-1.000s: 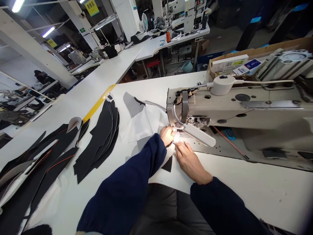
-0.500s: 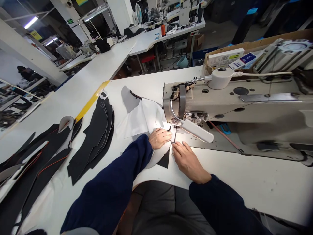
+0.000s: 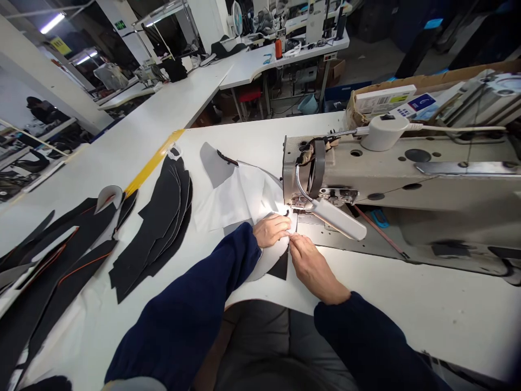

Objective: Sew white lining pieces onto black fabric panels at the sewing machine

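Note:
A sewing machine [image 3: 321, 163] reaches in from the right, its lit needle area just beyond my fingertips. White and grey fabric [image 3: 228, 203] lies to the left of the needle and runs under my left hand [image 3: 272, 230]. The fingers of that hand are bent and closed on the fabric's edge. Against them, my right hand [image 3: 315, 269] pinches the same edge, its fingers together and the thumb mostly hidden. A black fabric piece [image 3: 280, 266] pokes out below the white layer, between my wrists. A small lamp [image 3: 340, 218] hangs over the machine bed.
Stacked black cut pieces [image 3: 158, 222] lie on the white table to my left, with more orange-edged black pieces [image 3: 87, 266] farther left. A yellow tape strip [image 3: 157, 160] crosses the tabletop. Behind the machine is a cardboard box [image 3: 354, 108]. A blue clip-like item [image 3: 380, 218] rests under the machine arm.
My fingertips have come together at the fabric edge; the right thumb, spread before, is now tucked in. The dark strip between my hands is covered. The view has shifted slightly.

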Demonstrator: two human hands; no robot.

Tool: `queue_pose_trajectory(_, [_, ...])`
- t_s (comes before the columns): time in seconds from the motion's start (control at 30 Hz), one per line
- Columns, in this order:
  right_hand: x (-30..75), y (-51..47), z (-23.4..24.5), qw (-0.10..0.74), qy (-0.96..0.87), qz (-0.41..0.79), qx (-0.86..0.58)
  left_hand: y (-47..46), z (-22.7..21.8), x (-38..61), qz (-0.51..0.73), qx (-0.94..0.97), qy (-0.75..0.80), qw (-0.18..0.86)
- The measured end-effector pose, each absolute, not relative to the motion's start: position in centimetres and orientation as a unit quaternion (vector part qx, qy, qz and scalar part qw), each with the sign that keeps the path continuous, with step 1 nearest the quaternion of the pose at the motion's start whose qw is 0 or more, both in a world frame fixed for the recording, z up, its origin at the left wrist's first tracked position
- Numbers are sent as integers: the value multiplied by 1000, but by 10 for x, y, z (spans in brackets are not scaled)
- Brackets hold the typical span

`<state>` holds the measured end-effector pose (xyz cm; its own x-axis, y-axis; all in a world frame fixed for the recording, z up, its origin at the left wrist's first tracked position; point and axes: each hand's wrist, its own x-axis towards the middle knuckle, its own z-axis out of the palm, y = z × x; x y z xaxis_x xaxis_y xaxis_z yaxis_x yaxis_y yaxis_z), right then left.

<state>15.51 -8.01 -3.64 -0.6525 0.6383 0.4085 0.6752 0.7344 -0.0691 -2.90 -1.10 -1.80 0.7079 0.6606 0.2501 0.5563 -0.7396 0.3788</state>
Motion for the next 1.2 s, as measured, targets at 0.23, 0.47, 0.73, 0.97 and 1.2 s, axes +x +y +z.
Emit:
queue_pose_trajectory(0.23, [149,-87,-30,174,-893,-79,-407,-11,-12,-24,236,877,392,148])
queue_pose_trajectory(0.47, [135,-116,-32,183,-903,-48,-387,-6,10,-2,79,775,604,169])
queue_pose_trajectory(0.73, [124,-123,-43,182,-901,-77,-386,-3,13,4,31,805,575,142])
queue_pose_trajectory(0.97, [115,-117,-43,178,-897,-99,-392,4,2,1,49,817,562,122])
queue_pose_trajectory(1.2, [107,-121,-46,184,-889,-102,-405,14,4,3,33,830,547,107])
